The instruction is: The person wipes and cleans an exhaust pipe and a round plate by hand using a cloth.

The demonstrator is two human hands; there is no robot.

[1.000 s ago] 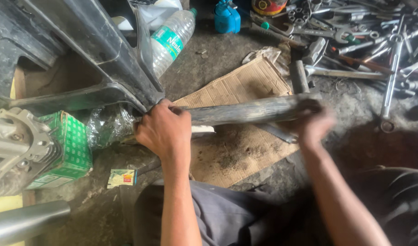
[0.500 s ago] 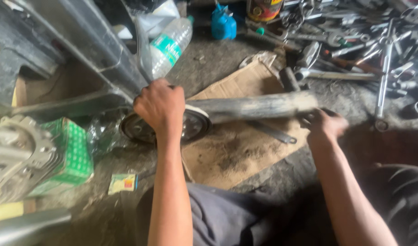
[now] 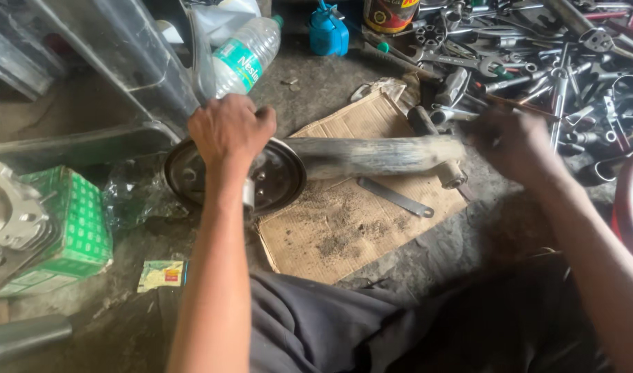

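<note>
A long dirty metal arm (image 3: 371, 155) lies across a sheet of cardboard (image 3: 351, 228), with a round drum plate (image 3: 278, 181) at its left end. My left hand (image 3: 230, 131) grips the top of that round end. My right hand (image 3: 513, 141), blurred by motion, is closed around the arm's right end, next to a small bushing eye (image 3: 453, 176). A flat metal strip (image 3: 396, 197) rests on the cardboard just below the arm, among dirt crumbs.
A heap of spanners and sockets (image 3: 537, 55) fills the upper right. A plastic bottle (image 3: 244, 55), a blue can (image 3: 328, 31) and a tin stand behind. A green box (image 3: 71, 231) and an engine part (image 3: 9, 214) sit at the left. My legs are at the bottom.
The arm has been pulled out to the right, which exposed the round drum end. My left hand moved onto that end. My right hand shifted further right along the arm.
</note>
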